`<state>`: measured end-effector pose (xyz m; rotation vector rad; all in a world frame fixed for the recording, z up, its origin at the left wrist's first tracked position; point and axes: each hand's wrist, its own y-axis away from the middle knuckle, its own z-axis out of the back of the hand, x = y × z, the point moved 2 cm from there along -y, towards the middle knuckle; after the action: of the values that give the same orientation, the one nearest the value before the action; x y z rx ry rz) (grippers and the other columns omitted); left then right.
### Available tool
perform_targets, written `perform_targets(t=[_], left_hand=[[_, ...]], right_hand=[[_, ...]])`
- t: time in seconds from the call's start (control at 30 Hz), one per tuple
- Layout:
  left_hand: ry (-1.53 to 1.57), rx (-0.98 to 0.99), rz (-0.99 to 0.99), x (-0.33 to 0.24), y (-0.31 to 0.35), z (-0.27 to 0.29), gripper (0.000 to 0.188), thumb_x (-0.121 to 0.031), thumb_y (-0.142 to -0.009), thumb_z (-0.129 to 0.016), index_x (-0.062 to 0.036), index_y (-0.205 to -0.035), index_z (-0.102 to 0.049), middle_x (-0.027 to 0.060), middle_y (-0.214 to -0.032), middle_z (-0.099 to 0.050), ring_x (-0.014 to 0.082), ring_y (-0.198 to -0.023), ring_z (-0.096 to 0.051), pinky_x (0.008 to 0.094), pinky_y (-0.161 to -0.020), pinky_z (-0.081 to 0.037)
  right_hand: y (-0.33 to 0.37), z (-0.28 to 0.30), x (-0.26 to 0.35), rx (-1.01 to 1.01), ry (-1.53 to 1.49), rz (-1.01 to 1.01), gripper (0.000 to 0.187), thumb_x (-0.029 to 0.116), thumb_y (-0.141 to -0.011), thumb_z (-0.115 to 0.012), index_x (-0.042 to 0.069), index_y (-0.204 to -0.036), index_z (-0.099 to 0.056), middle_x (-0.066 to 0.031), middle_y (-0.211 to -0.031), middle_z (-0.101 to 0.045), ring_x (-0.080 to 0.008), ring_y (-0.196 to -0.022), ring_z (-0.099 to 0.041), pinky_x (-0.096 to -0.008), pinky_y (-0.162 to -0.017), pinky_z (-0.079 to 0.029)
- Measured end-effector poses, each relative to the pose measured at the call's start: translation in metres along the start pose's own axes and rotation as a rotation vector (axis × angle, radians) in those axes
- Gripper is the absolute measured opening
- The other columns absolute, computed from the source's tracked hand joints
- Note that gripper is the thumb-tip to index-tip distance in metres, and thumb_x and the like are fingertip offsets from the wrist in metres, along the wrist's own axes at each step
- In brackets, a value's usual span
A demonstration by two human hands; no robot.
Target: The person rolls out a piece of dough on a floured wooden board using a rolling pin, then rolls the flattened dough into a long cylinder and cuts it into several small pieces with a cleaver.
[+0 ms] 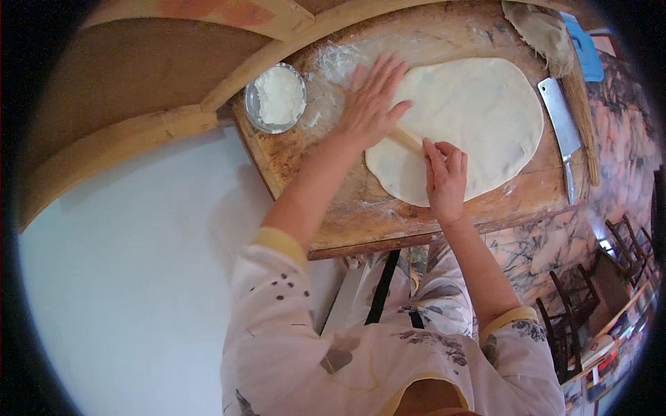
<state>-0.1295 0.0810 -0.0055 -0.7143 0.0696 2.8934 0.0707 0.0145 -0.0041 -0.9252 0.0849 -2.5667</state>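
Note:
A large, thin, rounded sheet of dough (479,118) lies spread on the wooden board (361,229). My right hand (447,177) is over its near part, with fingers closed on the end of a slim wooden rolling pin (408,141). The pin's other end disappears beneath my left hand (371,104). That hand reaches over the dough's left edge, its fingers spread and slightly blurred, above the floury wood. Left of it stands a clear glass bowl (252,104) of white flour (279,96).
A cleaver (560,121) lies right of the dough, beside a straw brush (583,118). A tan cloth (538,33) and a blue plastic item (584,47) are at the far right. Curved wooden framing (239,76) runs along the far left. Chairs (572,305) stand on the patterned floor.

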Motion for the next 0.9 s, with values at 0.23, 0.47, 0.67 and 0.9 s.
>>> perform_targets(t=[0.23,0.47,0.67,0.9], left_hand=[[-0.113,0.136,-0.1,0.031,0.089,-0.005,0.073,-0.035,-0.095,-0.057,-0.0099,-0.156,-0.027,0.0076,-0.164,-0.025,0.0272,-0.152,-0.019,0.0545,-0.122,-0.011],[-0.021,0.113,-0.029,-0.003,0.067,0.005,0.074,-0.033,-0.094,-0.059,-0.0108,-0.157,-0.026,0.0065,-0.164,-0.025,0.028,-0.152,-0.019,0.0568,-0.121,-0.012],[-0.106,0.202,-0.039,-0.01,0.112,-0.005,0.078,-0.032,-0.091,-0.064,-0.0086,-0.155,-0.027,0.0076,-0.164,-0.025,0.0278,-0.152,-0.018,0.0575,-0.121,-0.012],[0.038,-0.063,0.234,-0.025,0.141,0.013,0.068,-0.028,-0.096,-0.059,-0.003,-0.153,-0.031,0.0168,-0.161,-0.028,0.0327,-0.149,-0.025,0.0534,-0.12,-0.017]], right_hand=[[0.045,-0.018,0.032,0.002,-0.155,-0.06,0.049,-0.004,-0.08,-0.069,0.005,-0.127,-0.064,-0.0122,-0.106,-0.059,-0.0303,-0.095,-0.056,-0.0382,-0.082,-0.05],[0.056,-0.017,0.046,0.052,-0.152,-0.066,0.053,-0.005,-0.08,-0.068,0.004,-0.131,-0.061,-0.014,-0.108,-0.058,-0.0319,-0.097,-0.056,-0.0394,-0.083,-0.05],[0.094,-0.017,0.039,0.075,-0.078,-0.048,0.059,-0.003,-0.075,-0.064,0.003,-0.133,-0.058,-0.0144,-0.112,-0.057,-0.0323,-0.099,-0.055,-0.0406,-0.088,-0.049],[0.084,0.012,0.029,0.101,-0.104,-0.059,0.056,-0.001,-0.076,-0.063,0.004,-0.132,-0.056,-0.0156,-0.11,-0.058,-0.0336,-0.101,-0.055,-0.0431,-0.088,-0.047]])
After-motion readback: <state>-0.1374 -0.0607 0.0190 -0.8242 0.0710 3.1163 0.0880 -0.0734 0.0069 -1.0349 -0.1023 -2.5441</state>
